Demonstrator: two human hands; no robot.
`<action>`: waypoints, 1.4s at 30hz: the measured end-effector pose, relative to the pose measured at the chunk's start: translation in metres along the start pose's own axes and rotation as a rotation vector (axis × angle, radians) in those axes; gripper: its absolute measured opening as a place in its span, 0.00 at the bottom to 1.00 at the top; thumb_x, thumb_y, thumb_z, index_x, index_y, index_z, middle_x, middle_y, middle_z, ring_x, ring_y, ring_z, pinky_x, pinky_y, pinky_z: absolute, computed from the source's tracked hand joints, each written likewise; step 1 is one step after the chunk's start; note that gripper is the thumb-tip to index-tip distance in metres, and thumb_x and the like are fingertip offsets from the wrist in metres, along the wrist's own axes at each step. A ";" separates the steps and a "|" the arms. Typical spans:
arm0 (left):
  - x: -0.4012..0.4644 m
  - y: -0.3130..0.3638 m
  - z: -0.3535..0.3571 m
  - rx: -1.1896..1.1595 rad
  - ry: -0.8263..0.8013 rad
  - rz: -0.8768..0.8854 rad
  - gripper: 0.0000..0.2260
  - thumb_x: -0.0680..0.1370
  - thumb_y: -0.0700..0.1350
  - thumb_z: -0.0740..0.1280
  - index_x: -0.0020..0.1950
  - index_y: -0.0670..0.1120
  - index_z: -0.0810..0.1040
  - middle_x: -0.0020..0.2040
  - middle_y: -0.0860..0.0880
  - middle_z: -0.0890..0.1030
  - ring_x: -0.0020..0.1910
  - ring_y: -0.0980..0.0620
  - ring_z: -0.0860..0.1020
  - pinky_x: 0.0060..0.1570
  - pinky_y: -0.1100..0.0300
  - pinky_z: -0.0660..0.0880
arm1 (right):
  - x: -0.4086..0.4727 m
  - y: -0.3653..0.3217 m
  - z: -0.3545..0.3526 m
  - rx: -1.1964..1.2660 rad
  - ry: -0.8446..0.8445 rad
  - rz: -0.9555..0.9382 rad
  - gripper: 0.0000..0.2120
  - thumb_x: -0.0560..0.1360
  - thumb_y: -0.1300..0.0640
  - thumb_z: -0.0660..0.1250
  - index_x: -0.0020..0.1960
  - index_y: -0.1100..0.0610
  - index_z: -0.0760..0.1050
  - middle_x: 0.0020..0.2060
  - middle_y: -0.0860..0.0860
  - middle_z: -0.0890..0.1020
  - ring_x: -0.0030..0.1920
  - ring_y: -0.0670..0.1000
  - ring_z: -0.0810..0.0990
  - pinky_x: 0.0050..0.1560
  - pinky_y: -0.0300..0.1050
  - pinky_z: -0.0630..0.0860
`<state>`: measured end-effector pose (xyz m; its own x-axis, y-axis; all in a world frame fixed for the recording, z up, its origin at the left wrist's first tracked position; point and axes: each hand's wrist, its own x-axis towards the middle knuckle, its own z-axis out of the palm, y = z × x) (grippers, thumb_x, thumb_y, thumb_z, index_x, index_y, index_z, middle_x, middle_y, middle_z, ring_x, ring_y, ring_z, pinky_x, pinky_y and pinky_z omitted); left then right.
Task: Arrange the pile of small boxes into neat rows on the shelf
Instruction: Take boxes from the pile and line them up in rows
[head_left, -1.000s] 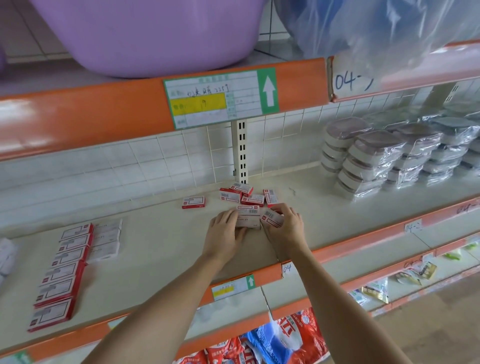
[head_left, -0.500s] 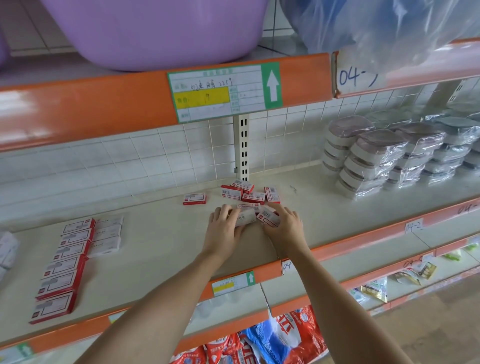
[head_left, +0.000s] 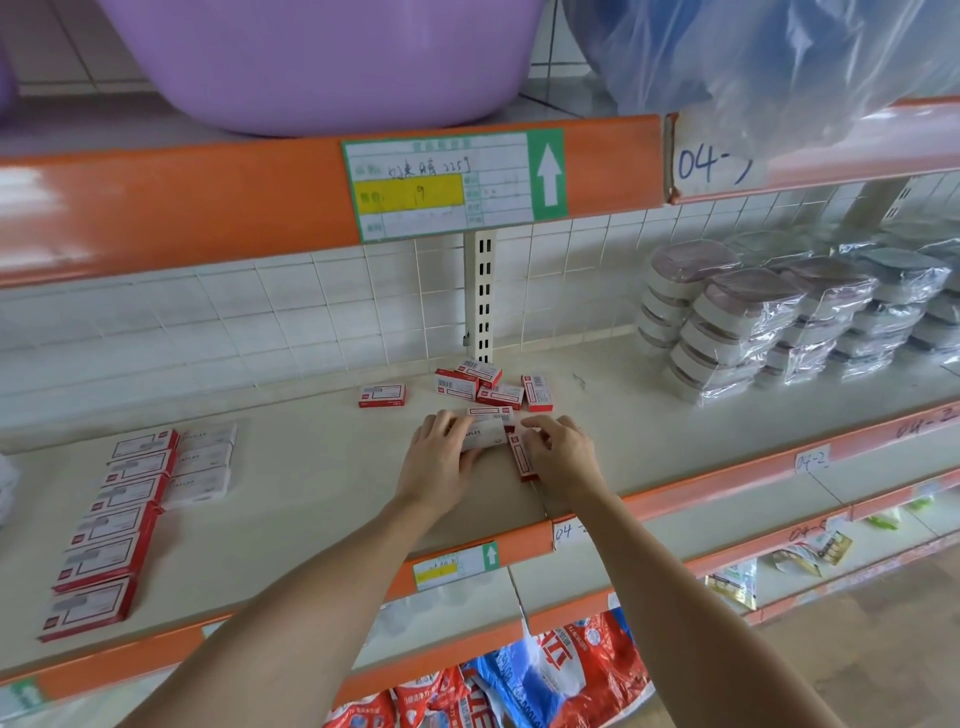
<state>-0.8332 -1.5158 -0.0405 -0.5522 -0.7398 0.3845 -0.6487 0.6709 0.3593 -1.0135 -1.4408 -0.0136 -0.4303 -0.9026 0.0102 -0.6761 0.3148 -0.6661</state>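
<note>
Now the right hand (head_left: 563, 457) has tipped a red box (head_left: 521, 457) upright.

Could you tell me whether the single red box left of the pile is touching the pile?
No, the single red box lies apart from the pile, with bare shelf between them.

Two bare forearms, no sleeves; hands (head_left: 498, 457) bare, ungloved.

My left hand (head_left: 438, 467) covers part of the white box (head_left: 485, 434), so only "APLES" reads. My right hand (head_left: 563, 457) hides most of a red box (head_left: 521, 457). The purple basin (head_left: 322, 57) runs off the top edge.
</note>
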 end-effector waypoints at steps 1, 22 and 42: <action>0.000 0.000 0.000 -0.001 -0.002 -0.002 0.18 0.78 0.47 0.68 0.67 0.45 0.74 0.57 0.48 0.74 0.57 0.47 0.72 0.57 0.51 0.74 | 0.002 -0.001 -0.003 -0.012 -0.049 -0.012 0.14 0.81 0.51 0.59 0.64 0.47 0.76 0.58 0.52 0.76 0.59 0.55 0.75 0.64 0.56 0.71; 0.000 0.000 -0.001 0.016 -0.016 -0.018 0.18 0.78 0.48 0.67 0.67 0.46 0.74 0.59 0.48 0.75 0.59 0.46 0.72 0.60 0.52 0.71 | -0.007 -0.006 -0.004 -0.209 -0.118 -0.070 0.34 0.68 0.32 0.70 0.62 0.54 0.68 0.58 0.51 0.71 0.57 0.52 0.69 0.60 0.51 0.73; -0.045 -0.064 -0.059 0.115 0.057 -0.182 0.11 0.77 0.48 0.69 0.54 0.43 0.79 0.50 0.46 0.74 0.52 0.45 0.72 0.55 0.51 0.73 | -0.006 -0.078 0.056 -0.157 -0.275 -0.327 0.29 0.71 0.57 0.70 0.69 0.58 0.66 0.64 0.55 0.67 0.67 0.56 0.65 0.65 0.47 0.65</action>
<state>-0.7357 -1.5224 -0.0310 -0.3922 -0.8416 0.3712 -0.7920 0.5142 0.3290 -0.9254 -1.4763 -0.0034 -0.0184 -0.9998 -0.0116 -0.8414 0.0217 -0.5400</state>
